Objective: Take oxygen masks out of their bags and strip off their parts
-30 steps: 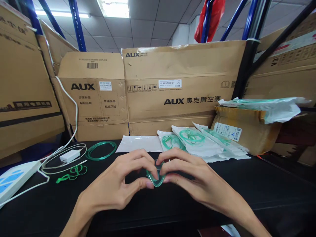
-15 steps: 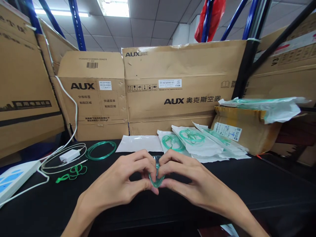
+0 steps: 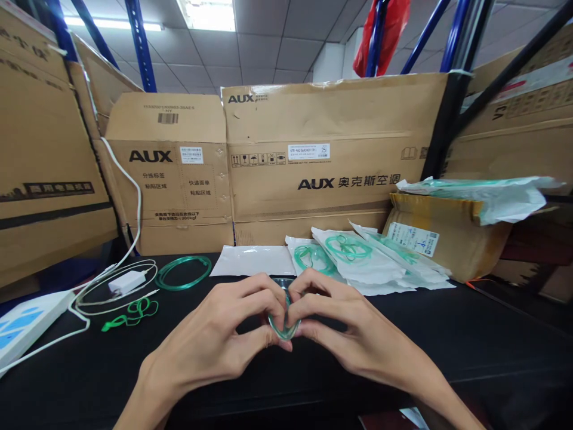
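Two bare hands share one small, clear, green-tinted plastic piece (image 3: 285, 332), held roughly midway between them over the black tabletop (image 3: 474, 334). Judging by its see-through wall and slim curved edge, it should be light enough to weigh almost nothing, and soft and springy rather than stiff; it probably gives under a pinch and recovers its form. Its glossy surface may slide a little against dry skin, and hard squeezing could crease the wall, though it hardly looks brittle. The surest hold seems to be the rim, taken from opposite sides with thumb and forefinger, so the pressure is spread evenly. Both the left hand (image 3: 226, 325) and the right hand (image 3: 347, 310) are closed on it in just that way, index fingers bent in against its near face and thumbs lower, by the bottom edge. The rounded lower end shows below the index fingertips, which nearly meet at the middle, while a clear upper part stands up between the knuckles; the far side and the remaining fingers behind it are hidden. Whether its underside touches the tabletop cannot be told. White packets (image 3: 385, 273) lie just beyond the right hand.
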Demonstrator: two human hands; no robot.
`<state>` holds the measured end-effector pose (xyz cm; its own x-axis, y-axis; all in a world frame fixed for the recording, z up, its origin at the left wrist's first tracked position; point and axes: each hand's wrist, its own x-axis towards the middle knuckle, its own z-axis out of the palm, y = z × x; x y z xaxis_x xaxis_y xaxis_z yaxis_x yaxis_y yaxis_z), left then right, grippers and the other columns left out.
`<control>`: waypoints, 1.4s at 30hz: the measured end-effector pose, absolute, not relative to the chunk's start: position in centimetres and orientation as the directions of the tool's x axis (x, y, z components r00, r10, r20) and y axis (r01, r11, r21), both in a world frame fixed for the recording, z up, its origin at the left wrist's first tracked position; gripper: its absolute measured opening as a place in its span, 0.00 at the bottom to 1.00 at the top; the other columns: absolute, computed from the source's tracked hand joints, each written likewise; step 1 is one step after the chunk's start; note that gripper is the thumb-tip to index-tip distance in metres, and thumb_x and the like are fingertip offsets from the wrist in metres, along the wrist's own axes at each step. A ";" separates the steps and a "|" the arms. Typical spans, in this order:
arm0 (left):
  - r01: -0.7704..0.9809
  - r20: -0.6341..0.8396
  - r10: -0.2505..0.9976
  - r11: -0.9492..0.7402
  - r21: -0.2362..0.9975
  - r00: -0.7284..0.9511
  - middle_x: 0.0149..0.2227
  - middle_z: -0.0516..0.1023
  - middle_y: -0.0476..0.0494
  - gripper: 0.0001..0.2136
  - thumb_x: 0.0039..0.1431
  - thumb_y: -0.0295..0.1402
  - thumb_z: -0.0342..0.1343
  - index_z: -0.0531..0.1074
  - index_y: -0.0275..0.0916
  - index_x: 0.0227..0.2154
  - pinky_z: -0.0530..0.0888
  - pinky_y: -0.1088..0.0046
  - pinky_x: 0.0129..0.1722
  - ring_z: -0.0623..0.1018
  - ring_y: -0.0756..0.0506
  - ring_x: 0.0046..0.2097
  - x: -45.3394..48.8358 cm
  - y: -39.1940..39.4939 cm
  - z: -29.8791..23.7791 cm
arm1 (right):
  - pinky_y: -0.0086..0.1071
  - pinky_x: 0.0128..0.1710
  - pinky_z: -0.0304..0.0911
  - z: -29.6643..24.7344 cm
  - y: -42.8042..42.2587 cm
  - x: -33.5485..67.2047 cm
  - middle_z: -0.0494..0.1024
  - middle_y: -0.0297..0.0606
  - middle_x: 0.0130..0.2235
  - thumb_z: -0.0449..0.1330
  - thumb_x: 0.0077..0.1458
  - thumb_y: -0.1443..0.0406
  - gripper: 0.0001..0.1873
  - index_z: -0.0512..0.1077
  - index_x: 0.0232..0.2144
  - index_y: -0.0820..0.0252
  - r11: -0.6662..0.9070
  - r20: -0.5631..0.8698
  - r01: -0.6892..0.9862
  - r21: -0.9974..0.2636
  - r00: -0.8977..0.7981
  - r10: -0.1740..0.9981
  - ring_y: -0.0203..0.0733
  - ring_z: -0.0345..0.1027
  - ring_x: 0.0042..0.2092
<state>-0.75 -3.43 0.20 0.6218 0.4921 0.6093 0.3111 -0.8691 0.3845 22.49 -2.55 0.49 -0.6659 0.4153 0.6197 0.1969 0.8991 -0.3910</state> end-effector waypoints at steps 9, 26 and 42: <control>0.306 0.658 0.455 -0.890 0.337 0.600 0.41 0.75 0.53 0.12 0.61 0.17 0.62 0.71 0.42 0.36 0.71 0.78 0.44 0.76 0.52 0.41 -0.5 -2.9 -0.1 | 0.29 0.46 0.62 0.6 -2.5 22.4 0.70 0.34 0.42 0.62 0.65 0.72 0.05 0.76 0.37 0.58 0.893 0.633 0.237 -0.383 -0.637 0.440 0.36 0.68 0.45; 0.441 0.576 0.710 -0.704 0.557 0.405 0.38 0.78 0.49 0.07 0.66 0.38 0.64 0.80 0.41 0.39 0.72 0.72 0.39 0.76 0.48 0.36 0.4 -2.2 0.1 | 0.41 0.48 0.73 -1.2 0.2 22.5 0.77 0.37 0.48 0.58 0.69 0.64 0.20 0.66 0.61 0.44 0.855 0.700 0.459 -0.242 -0.528 0.482 0.43 0.76 0.46; 0.879 0.322 0.944 -0.209 0.428 0.068 0.53 0.81 0.41 0.19 0.69 0.50 0.52 0.80 0.44 0.48 0.69 0.58 0.58 0.77 0.36 0.56 -6.7 -0.4 -0.5 | 0.52 0.52 0.77 -4.4 1.3 22.9 0.78 0.43 0.59 0.60 0.66 0.57 0.28 0.64 0.67 0.43 0.717 0.451 0.667 -0.200 -0.587 0.672 0.58 0.76 0.57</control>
<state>-6.70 -0.36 -0.52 0.0681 0.9443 0.3220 0.8794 -0.2092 0.4277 22.92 1.29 -4.41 -0.5874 0.6720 0.4510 0.6672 0.7175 -0.2002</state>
